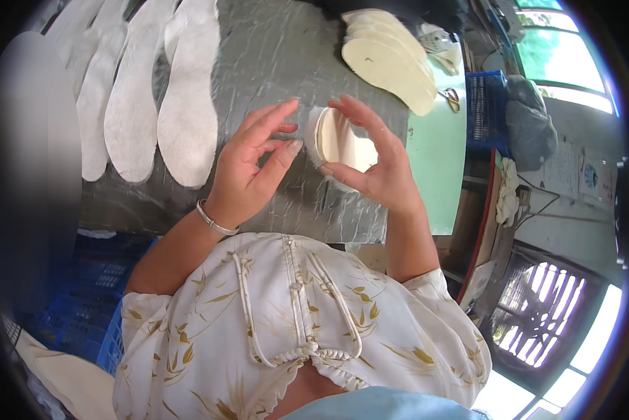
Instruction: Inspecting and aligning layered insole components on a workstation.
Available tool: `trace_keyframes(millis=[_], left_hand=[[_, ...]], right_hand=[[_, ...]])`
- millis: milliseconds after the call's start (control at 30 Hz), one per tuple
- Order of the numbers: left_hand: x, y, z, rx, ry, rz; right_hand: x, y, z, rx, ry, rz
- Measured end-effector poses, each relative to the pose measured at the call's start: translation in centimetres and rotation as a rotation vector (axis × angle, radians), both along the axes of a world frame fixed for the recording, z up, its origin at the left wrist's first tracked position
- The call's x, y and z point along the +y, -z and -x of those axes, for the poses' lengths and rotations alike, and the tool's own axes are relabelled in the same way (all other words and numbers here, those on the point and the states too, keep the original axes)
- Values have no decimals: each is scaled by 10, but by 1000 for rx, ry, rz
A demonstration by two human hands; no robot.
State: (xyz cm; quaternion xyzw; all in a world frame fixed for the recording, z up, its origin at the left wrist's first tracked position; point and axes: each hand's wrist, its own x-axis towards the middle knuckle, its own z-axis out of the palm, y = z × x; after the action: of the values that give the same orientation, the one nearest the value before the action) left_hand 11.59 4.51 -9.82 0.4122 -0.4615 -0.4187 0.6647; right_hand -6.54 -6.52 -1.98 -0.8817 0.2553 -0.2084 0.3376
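Right grip (386, 168) holding insole (327, 138), left grip (250, 164) near

Cream-and-white piece (326, 136) gripped between thumb and fingers of right hand (384, 168), above dark table (272, 63). Left hand (251, 161) held beside it, apart, thumb and fingers spread. White sole shapes (188, 133) laid in row at left. Cream sole shapes (391, 63) fanned at upper right, partly over green board (437, 168). Blue crate (486, 105) set beyond board.
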Motion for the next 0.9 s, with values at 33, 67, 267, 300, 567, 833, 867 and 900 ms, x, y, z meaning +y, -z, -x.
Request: trace_keyframes(millis=[33,67,267,300,567,833,867,900], left_hand=[[-4,-9,7,-23,-7,51],[-6,-18,10,-129,7,120],[-9,-57,51,-287,-115,269],[-9,-61,55,-325,-122,288],[-3,-73,76,-493,-121,314],[-6,-84,84,-363,-166,126],[-11,-88,81,-330,-155,47],[-16,-92,79,-298,-140,-63]], right_hand=[[3,-6,7,-9,12,12],[7,-13,15,-13,22,19],[18,-24,49,-208,7,175],[19,-24,54,-231,13,190],[27,-21,67,-364,37,229],[27,-32,67,-244,133,441],[22,-32,66,-265,125,420],[17,-31,65,-272,130,386]])
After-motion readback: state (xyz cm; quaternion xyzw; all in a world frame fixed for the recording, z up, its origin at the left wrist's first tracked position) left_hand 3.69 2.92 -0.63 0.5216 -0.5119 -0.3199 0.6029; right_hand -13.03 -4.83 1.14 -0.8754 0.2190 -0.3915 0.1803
